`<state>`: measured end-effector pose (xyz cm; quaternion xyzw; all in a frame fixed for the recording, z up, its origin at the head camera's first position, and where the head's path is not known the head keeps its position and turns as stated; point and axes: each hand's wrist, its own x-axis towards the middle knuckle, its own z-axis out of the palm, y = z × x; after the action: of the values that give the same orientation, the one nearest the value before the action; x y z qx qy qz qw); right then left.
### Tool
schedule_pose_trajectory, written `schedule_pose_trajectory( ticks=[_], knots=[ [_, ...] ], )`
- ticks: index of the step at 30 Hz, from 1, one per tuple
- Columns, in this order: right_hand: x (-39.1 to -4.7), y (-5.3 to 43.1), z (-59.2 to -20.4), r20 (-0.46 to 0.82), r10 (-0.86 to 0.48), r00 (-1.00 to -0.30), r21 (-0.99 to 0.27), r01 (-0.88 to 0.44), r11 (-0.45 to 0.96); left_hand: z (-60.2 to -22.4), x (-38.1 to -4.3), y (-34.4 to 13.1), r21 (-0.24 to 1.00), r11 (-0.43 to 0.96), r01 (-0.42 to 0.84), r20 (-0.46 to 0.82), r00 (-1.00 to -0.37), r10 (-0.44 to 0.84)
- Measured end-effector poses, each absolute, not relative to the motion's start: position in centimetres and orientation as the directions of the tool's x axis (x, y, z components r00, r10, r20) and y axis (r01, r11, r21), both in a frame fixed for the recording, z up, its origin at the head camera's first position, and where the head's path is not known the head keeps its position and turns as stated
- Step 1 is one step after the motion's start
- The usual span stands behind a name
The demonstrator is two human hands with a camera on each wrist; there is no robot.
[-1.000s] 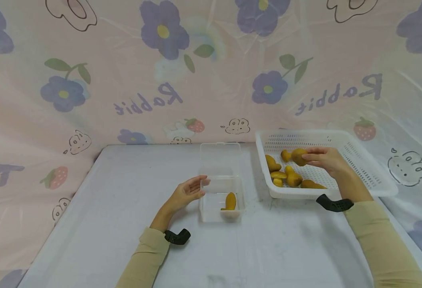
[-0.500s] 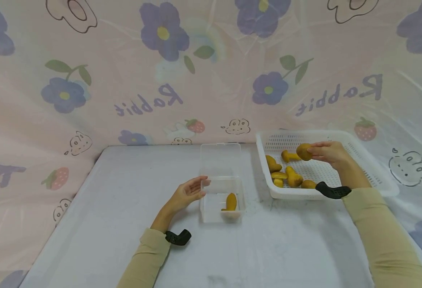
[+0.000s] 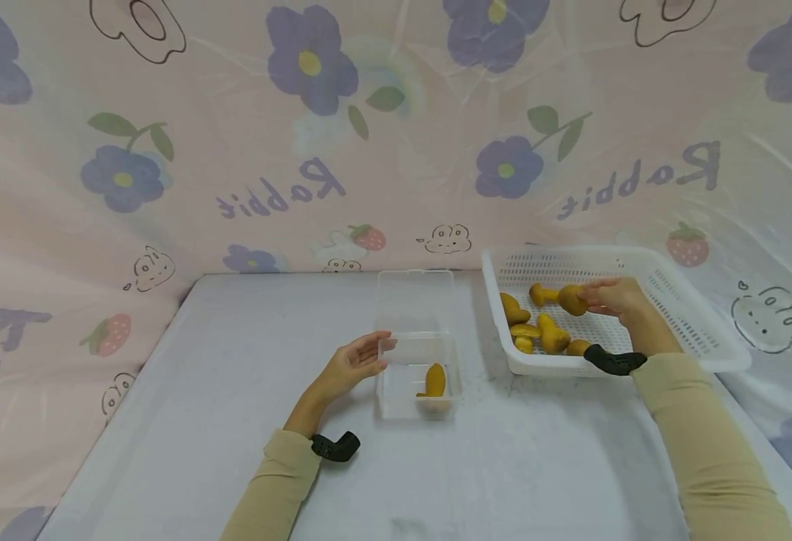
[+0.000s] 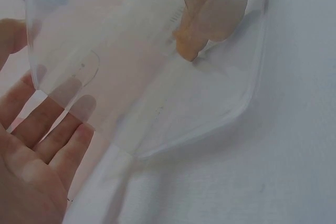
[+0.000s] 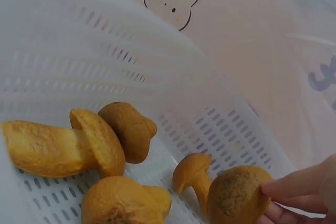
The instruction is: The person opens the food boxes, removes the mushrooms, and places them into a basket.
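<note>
In the head view, my right hand (image 3: 615,295) pinches a rounded brown-yellow mushroom (image 3: 572,300) above the floor of a white perforated basket (image 3: 690,319). The right wrist view shows fingertips on the side of that mushroom (image 5: 237,196), whose lower part is cut off by the frame. My left hand (image 3: 347,367) rests against the left side of a clear plastic box (image 3: 396,409), its lid raised behind. Seen through the plastic in the left wrist view, the fingers (image 4: 52,124) lie fairly straight. One yellow mushroom (image 3: 436,380) lies inside the box.
Several more mushrooms lie in the basket, among them a small one (image 5: 191,174) beside the held mushroom and a thick-stemmed one (image 5: 47,148). The box's clear lid (image 3: 415,299) stands toward the back edge of the white table (image 3: 254,330). A patterned curtain (image 3: 396,135) hangs behind.
My right hand, with the mushroom in its fingers, rises slightly to the right, then sinks back lower over the basket. The left hand and box stay put.
</note>
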<state>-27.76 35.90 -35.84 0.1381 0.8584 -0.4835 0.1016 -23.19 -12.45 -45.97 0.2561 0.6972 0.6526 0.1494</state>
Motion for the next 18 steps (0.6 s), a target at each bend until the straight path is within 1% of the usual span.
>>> schedule_pose_trajectory(
  ticks=[4, 9, 13, 18],
  knots=[
    [-27.8, 36.1, -36.3, -0.326, 0.129, -0.937, -0.812, 0.347, 0.469, -46.0, -23.2, -12.4, 0.988, 0.011, 0.156, 0.124, -0.823, 0.554],
    [-27.5, 36.1, -36.3, -0.357, 0.109, -0.928, -0.791, 0.363, 0.493, -46.0, -23.2, -12.4, 0.988, 0.009, 0.155, 0.125, -0.825, 0.551],
    [-27.1, 36.0, -36.0, -0.352, 0.113, -0.929, -0.787, 0.359, 0.501, -45.9, -23.1, -12.5, 0.988, 0.013, 0.157, 0.124, -0.828, 0.547],
    [-26.6, 35.9, -35.8, -0.345, 0.091, -0.934, -0.809, 0.345, 0.476, -45.9, -23.2, -12.5, 0.988, 0.013, 0.152, 0.120, -0.828, 0.548]
  ],
)
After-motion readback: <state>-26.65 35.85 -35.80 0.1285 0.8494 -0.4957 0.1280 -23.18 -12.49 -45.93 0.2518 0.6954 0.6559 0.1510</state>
